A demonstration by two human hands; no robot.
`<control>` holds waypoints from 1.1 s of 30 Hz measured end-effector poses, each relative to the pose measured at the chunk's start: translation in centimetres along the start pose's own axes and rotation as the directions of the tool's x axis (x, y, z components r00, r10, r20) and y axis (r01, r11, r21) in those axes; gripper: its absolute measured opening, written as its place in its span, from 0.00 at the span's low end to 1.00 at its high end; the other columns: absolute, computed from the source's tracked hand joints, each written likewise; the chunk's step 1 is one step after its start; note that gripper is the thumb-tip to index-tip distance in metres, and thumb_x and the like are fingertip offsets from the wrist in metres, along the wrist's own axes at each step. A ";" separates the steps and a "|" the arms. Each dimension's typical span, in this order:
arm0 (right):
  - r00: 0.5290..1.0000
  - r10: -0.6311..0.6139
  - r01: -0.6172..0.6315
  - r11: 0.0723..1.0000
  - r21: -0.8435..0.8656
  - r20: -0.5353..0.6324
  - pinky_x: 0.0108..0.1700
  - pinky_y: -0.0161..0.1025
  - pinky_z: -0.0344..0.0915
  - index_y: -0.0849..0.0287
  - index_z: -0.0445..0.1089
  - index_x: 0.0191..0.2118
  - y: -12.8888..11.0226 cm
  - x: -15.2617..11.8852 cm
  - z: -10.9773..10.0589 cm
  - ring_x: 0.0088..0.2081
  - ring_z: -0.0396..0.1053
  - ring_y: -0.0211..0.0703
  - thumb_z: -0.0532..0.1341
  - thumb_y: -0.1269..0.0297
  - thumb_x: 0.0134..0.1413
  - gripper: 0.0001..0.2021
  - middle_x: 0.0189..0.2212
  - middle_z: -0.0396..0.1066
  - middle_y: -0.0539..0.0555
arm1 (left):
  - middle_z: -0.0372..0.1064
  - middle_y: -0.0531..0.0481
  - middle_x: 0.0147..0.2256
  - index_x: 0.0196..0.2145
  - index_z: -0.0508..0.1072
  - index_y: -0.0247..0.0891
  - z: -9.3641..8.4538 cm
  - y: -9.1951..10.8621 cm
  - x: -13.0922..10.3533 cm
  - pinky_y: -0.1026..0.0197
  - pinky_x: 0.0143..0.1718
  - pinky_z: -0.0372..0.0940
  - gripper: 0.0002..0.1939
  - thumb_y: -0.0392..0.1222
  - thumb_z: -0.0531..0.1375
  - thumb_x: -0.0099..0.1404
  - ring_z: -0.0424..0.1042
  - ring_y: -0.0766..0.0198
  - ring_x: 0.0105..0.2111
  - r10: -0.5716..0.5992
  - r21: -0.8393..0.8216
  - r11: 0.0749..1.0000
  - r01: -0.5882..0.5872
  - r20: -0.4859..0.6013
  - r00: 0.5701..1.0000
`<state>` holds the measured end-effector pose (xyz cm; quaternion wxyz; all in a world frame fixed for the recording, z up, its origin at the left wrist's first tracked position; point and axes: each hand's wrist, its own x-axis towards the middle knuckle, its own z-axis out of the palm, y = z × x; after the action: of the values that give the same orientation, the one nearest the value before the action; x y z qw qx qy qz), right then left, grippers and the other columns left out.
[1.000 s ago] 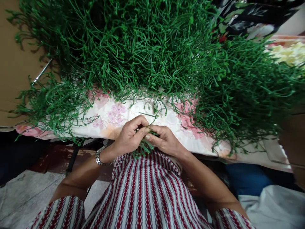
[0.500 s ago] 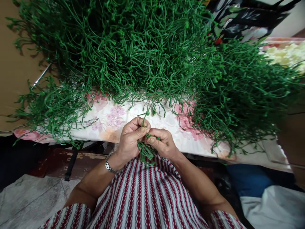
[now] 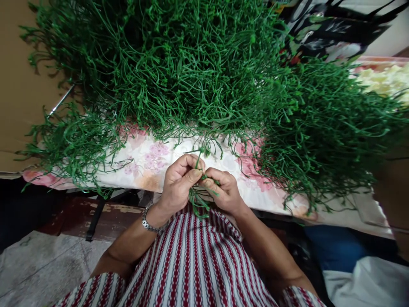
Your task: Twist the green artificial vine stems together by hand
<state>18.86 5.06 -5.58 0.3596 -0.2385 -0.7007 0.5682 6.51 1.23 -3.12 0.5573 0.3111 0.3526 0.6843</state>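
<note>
My left hand [image 3: 182, 181] is closed, thumb and finger pinching a thin green stem [image 3: 198, 160] that sticks up and ends in a small round knob. Right beside it, my right hand [image 3: 225, 191] pinches short green pieces by their tips, its fingertips almost touching the left thumb. Below the fingers hangs a loose bunch of green artificial stems [image 3: 198, 202]; which hand carries it is partly hidden. Both hands are in front of the striped shirt, at the near edge of the floral tablecloth [image 3: 156, 155].
A large heap of green stems [image 3: 191, 72] covers the back of the table. Smaller piles lie at left [image 3: 79, 145] and right [image 3: 326, 136]. A thin metal rod [image 3: 62, 100] leans by the cardboard [image 3: 15, 85]. Pale yellow petals [image 3: 386, 79] and a black floral bag [image 3: 332, 34] are at back right.
Both hands have shifted slightly right with the stems, still pinching. The upright stem leans a little more to the right, and less of the hanging bunch shows. The whole view has moved slightly.
</note>
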 end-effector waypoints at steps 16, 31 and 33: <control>0.886 -0.148 0.327 0.871 -0.366 0.439 0.27 0.29 0.52 0.63 0.69 0.30 -0.7 0.8 -3.3 0.22 0.57 0.29 0.53 0.67 0.57 0.10 0.20 0.64 0.48 | 0.59 0.55 0.19 0.23 0.63 0.34 -1.6 0.2 -0.2 0.68 0.22 0.50 0.08 0.36 0.60 0.56 0.55 0.73 0.19 -0.219 0.136 0.972 0.194 0.204 0.954; 0.657 -0.012 0.397 0.856 -0.333 0.754 0.28 0.30 0.52 0.61 0.62 0.25 -2.2 0.6 -5.0 0.22 0.57 0.31 0.47 0.64 0.62 0.16 0.19 0.61 0.48 | 0.54 0.59 0.14 0.24 0.64 0.34 -3.4 2.1 0.8 0.70 0.16 0.45 0.08 0.38 0.61 0.53 0.49 0.76 0.13 -0.417 0.284 0.888 0.361 0.168 0.893; 0.666 0.043 0.352 0.862 -0.365 0.745 0.28 0.30 0.52 0.61 0.61 0.26 -2.8 0.6 -5.8 0.22 0.56 0.31 0.47 0.65 0.61 0.14 0.19 0.59 0.47 | 0.54 0.60 0.14 0.25 0.64 0.34 -3.8 2.8 1.2 0.70 0.16 0.48 0.09 0.39 0.62 0.53 0.51 0.76 0.13 -0.337 0.281 0.913 0.295 0.116 0.934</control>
<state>23.22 8.48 -2.18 0.0273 -0.0102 -0.9208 0.3891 1.64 1.51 -2.90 0.6421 0.3743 0.4383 0.5054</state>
